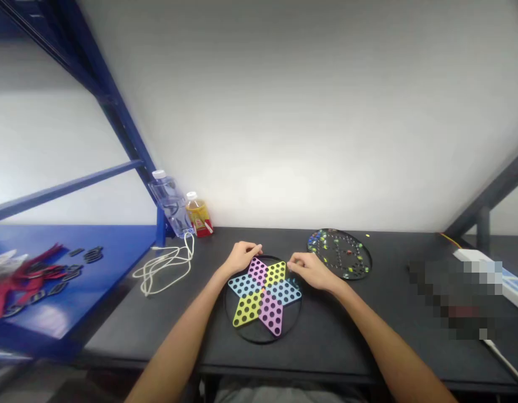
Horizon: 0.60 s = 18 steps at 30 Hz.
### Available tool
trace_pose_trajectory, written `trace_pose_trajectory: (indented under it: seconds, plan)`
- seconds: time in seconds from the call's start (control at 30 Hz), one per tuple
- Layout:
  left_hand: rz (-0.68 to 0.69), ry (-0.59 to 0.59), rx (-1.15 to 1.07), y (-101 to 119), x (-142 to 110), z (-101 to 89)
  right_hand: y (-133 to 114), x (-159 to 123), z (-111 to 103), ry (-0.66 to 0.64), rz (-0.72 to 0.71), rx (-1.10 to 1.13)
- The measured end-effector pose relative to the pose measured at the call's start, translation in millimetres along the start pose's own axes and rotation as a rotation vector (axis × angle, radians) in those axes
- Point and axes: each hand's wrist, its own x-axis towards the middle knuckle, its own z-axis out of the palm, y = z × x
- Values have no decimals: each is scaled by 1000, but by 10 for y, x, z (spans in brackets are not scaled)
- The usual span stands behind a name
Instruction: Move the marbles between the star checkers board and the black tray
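A round black Chinese checkers board (pixel 263 340) lies flat on the dark table in front of me. Its six-pointed star has pink, yellow and light blue sections with rows of dark holes. My left hand (pixel 242 256) is at the far left rim beside the upper pink point, its fingers bent and pressed together. Over the far right edge, near the yellow and blue points, my right hand (pixel 311 270) is closed in a pinch. Whatever either hand holds is too small or hidden to make out.
A second round black tray (pixel 368 262) with several coloured marbles lies behind my right hand. At left are a coiled white cable (pixel 152 274), a water bottle (pixel 171 201) and a yellow-red drink bottle (pixel 199 215). A white power strip (pixel 479 258) and a pixelated object lie right.
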Motion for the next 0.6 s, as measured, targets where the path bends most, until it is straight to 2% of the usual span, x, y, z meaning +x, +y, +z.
trace_pose_trajectory:
  seconds: [0.13,0.2,0.27,0.37,0.47,0.6]
  plan:
    - [1,-10,3,-4,0,-1,-1,30,21,-9,187,574]
    - [-2,-12,8,-11,1,1,-3,38,28,5,206,619]
    - [-9,-9,15,-18,1,4,-8,36,26,86,160,422]
    - [-18,-2,23,-26,3,8,-33,12,-10,148,-5,-68]
    - [-8,-8,26,-33,6,11,-79,-25,-54,47,-87,-350]
    - [0,1,36,-44,9,18,-140,-64,-55,-106,-111,-416]
